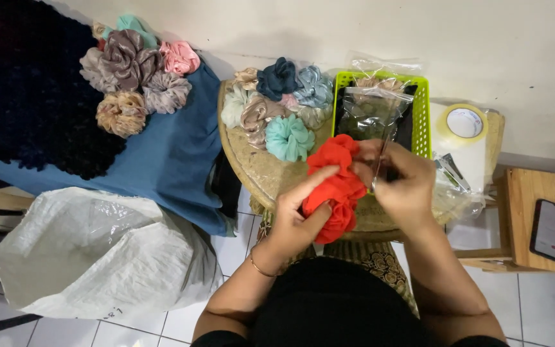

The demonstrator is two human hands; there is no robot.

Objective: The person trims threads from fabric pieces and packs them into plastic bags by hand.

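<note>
Scrunchie [333, 186], red, is gripped in the left hand [297, 215] and lies just left of the right hand [401, 186], touching it; its long axis runs top to bottom. Scissors [379, 166] are pinched in the closed right hand, at the scrunchie's upper edge. Both are held over a round table [255, 168], beside a green basket [422, 115], with tiled floor below.

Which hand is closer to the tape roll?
The right hand. It sits just left of the tape roll and a little below it, while the left hand is farther off, beyond the red scrunchie.
</note>
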